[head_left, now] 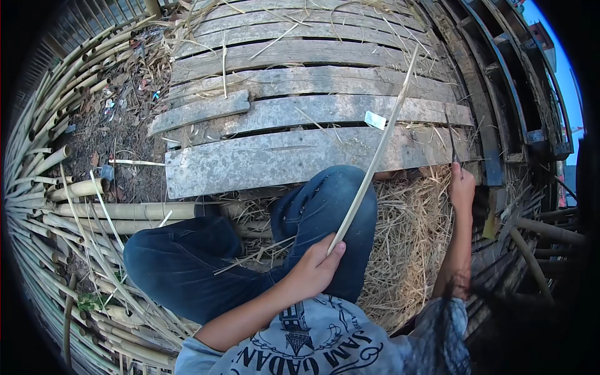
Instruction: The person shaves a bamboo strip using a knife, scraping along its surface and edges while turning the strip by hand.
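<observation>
A long, pale bamboo strip (pixel 379 147) slants up and to the right from my left hand (pixel 317 265), whose fingers are wrapped round its lower end. The strip passes over my raised knee in blue jeans and over the wooden planks. On the right, my right hand (pixel 462 184) is closed round the handle of a thin, dark-bladed knife (pixel 451 139). The blade points up and away, over the plank edge. A gap lies between the knife and the strip.
A slatted wooden platform (pixel 281 156) bears loose strips and a small white packet (pixel 375 120). Bamboo poles (pixel 119 210) lie on the left. Shavings (pixel 406 250) cover the ground beside my leg. Wooden pallets (pixel 500 69) stand at the right.
</observation>
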`<control>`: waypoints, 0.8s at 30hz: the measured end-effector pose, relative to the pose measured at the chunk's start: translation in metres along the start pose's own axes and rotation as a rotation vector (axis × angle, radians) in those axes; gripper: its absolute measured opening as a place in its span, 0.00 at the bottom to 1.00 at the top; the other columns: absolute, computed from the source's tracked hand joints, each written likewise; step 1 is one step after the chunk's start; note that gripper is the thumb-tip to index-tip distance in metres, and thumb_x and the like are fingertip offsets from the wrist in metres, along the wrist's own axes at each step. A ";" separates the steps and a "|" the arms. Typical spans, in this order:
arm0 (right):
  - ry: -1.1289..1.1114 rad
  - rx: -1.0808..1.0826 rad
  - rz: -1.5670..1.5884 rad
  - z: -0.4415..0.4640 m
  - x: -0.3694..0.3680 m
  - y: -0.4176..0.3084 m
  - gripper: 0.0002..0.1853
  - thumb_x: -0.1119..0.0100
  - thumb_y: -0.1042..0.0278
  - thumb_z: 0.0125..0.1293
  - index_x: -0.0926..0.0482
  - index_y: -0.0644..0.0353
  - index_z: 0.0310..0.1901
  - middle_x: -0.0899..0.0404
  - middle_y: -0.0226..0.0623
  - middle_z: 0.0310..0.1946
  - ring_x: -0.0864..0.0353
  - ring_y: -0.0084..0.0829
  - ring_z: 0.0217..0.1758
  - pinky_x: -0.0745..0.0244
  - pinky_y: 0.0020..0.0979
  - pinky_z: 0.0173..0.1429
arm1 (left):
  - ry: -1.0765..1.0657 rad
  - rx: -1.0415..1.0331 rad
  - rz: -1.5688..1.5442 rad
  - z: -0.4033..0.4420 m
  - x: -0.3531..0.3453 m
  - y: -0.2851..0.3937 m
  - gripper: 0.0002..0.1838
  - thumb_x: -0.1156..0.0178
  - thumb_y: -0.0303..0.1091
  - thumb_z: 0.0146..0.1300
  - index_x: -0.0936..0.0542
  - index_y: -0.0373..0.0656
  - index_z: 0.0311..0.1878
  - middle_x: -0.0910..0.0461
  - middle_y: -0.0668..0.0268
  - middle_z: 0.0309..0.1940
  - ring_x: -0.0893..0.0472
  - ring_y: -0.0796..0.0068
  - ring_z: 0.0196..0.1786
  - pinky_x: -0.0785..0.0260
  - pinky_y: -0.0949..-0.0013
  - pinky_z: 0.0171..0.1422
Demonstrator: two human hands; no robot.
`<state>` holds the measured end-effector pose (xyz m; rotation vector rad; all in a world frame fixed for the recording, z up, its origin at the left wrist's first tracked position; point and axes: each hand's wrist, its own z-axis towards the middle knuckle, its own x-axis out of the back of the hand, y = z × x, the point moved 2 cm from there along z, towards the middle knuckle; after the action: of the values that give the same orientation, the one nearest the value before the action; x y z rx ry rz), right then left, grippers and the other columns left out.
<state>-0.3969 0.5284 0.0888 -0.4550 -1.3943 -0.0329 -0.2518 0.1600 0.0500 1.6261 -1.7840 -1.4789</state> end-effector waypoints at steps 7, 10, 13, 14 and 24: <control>-0.315 0.248 0.357 -0.117 -0.016 -0.098 0.39 0.45 0.22 0.50 0.28 0.62 0.21 0.33 0.38 0.11 0.28 0.40 0.16 0.34 0.39 0.25 | -0.096 0.190 -0.122 0.009 -0.004 0.007 0.09 0.57 0.40 0.75 0.34 0.48 0.39 0.42 0.78 0.19 0.45 0.89 0.18 0.53 0.80 0.18; -0.406 0.357 0.292 -0.112 -0.029 -0.118 0.40 0.44 0.21 0.47 0.28 0.61 0.20 0.30 0.40 0.12 0.24 0.46 0.19 0.31 0.41 0.27 | -0.063 0.106 -0.004 0.011 -0.005 0.004 0.10 0.57 0.40 0.75 0.33 0.45 0.39 0.40 0.77 0.19 0.43 0.87 0.18 0.50 0.79 0.19; -0.442 0.483 0.263 -0.097 -0.034 -0.120 0.42 0.45 0.17 0.43 0.30 0.61 0.18 0.28 0.42 0.13 0.23 0.48 0.21 0.29 0.43 0.28 | 0.047 -0.069 0.352 0.005 0.000 0.023 0.12 0.58 0.38 0.75 0.32 0.39 0.41 0.35 0.72 0.19 0.35 0.82 0.21 0.42 0.73 0.25; -0.430 0.549 0.217 -0.090 -0.034 -0.120 0.43 0.46 0.16 0.41 0.30 0.61 0.17 0.28 0.42 0.13 0.23 0.47 0.21 0.29 0.43 0.27 | 0.042 -0.045 0.391 0.002 0.001 0.030 0.12 0.57 0.37 0.74 0.32 0.37 0.41 0.33 0.67 0.20 0.32 0.76 0.22 0.40 0.69 0.27; -0.250 0.683 0.238 -0.049 -0.059 -0.088 0.48 0.51 0.09 0.33 0.28 0.61 0.21 0.28 0.39 0.12 0.21 0.45 0.20 0.26 0.39 0.27 | 0.130 -0.171 0.463 0.000 -0.003 0.031 0.11 0.55 0.35 0.72 0.33 0.34 0.41 0.27 0.43 0.21 0.24 0.37 0.29 0.36 0.49 0.33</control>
<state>-0.3868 0.4182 0.0533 -0.0465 -1.4837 0.6949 -0.2677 0.1571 0.0768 1.1026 -1.7535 -1.2402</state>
